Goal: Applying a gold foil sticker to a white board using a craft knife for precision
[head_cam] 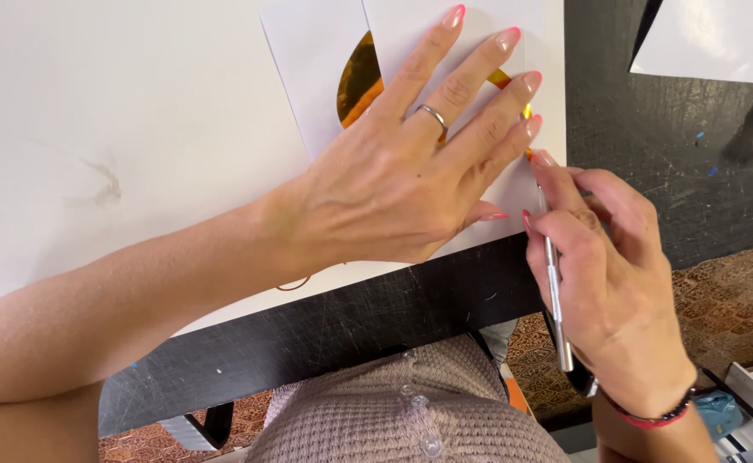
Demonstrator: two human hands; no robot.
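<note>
Head view: the left hand (393, 180) lies flat, fingers (471, 81) spread, pressing white paper (308, 60) over a gold disc (359, 77) on the black bench (325, 330). Just right, the right hand (608, 257) has its fingers closed around a slim metal craft knife (555, 291), tip at the paper's right edge.

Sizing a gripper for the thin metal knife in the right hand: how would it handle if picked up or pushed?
Likely stiff and light: the metal knife is a slim straight rod in the right hand. Its round, smooth shaft looks slippery and apt to roll on the cutting mat.

Two hands (393, 184) (603, 266), one craft knife (555, 291), three white sheets (308, 60), one ring (432, 114)
</note>
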